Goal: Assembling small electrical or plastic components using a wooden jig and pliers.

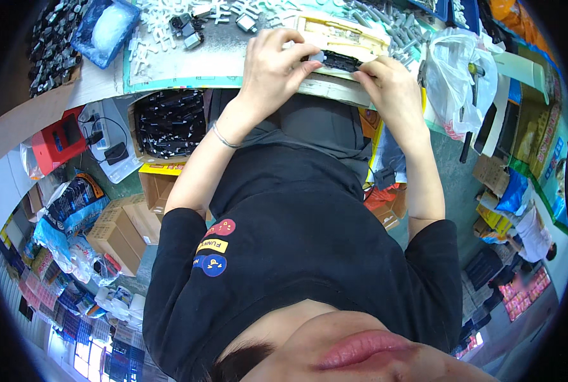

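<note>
- Workbench [220, 57]: loose white bits [150, 48], grey pcs [398, 32], cream fixture [344, 36] nr front edge
- Black part [340, 62] at fixture's near side, btwn L hand [272, 67] & R hand [395, 86]
- L thumb + index pinching whitish pc [318, 57]
- R fingertips at black part's R end, can't tell if clamped

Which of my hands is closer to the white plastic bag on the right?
Your right. The right hand is just left of the white plastic bag; the left hand is farther left, beyond the right one.
</note>
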The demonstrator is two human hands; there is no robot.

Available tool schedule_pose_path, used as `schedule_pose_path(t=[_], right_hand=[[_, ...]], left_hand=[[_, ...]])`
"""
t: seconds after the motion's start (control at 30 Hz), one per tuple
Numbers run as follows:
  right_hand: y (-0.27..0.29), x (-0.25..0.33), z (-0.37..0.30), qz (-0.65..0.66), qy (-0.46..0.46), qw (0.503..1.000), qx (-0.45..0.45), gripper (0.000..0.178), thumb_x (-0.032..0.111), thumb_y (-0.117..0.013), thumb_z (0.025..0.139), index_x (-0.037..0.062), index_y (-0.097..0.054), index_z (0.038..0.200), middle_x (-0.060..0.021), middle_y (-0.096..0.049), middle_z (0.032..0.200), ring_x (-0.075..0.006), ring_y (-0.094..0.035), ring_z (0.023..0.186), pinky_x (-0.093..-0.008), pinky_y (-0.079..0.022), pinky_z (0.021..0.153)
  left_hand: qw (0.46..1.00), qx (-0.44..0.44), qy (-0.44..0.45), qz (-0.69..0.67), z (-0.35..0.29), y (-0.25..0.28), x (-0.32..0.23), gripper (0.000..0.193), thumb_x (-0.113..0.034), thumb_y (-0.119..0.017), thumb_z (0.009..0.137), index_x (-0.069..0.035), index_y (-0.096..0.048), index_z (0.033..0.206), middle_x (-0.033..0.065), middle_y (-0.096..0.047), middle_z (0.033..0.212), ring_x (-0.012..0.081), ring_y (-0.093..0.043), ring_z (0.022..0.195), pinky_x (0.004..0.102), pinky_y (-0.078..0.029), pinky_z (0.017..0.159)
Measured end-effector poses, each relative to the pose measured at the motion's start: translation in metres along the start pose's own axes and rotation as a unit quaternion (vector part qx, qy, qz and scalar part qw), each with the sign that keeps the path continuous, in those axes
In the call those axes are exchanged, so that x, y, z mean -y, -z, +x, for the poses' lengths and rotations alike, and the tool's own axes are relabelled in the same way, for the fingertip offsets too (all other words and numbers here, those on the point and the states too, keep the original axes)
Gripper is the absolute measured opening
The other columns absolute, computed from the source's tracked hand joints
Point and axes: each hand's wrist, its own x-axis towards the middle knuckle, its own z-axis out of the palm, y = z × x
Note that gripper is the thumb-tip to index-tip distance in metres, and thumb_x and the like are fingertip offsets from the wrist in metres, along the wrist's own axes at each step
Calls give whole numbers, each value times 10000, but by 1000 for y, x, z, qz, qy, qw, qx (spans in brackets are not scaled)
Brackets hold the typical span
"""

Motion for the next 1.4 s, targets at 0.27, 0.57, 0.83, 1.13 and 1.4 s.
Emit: schedule_pose_path(t=[0.27,0.57,0.83,1.13,1.4], right_hand=[[0,-3,-2,-15,11,1000,-12,120,143,-658,735,42,-594,722,-99,-563,728,-271,-574,729,-379,-464,639],[9,-1,2,-10,12,1000,19,146,144,-666,722,39,-602,643,-94,-583,689,-258,-598,710,-378,-486,627],[33,-7,10,29,-2,989,142,165,176,-641,778,15,-667,799,-118,-643,735,-284,-621,690,-363,-492,627],[51,-114,117,-126,-89,980,-122,220,209,-654,753,36,-665,888,-133,-630,925,-291,-565,912,-391,-446,806],[23,-127,137,-257,-34,960,-105,101,79,-570,650,22,-654,641,-151,-635,701,-298,-570,806,-393,-406,717]], left_hand=[[991,53,66,-104,7,2,8,212,-154,-754,668,-92,-691,860,49,-517,892,203,-494,867,318,-372,767],[967,86,179,-161,9,2,1,190,-144,-721,693,-21,-658,823,90,-451,896,223,-451,892,313,-356,823],[987,88,136,8,19,11,-27,289,-117,-651,739,-62,-582,1014,123,-463,971,281,-444,944,367,-352,854],[989,-13,-40,143,155,-22,1,130,-165,-647,755,-63,-632,835,80,-565,885,265,-523,875,385,-383,742],[974,9,-2,227,182,-63,14,84,-126,-619,687,-48,-638,661,103,-552,782,271,-538,803,402,-408,699]])
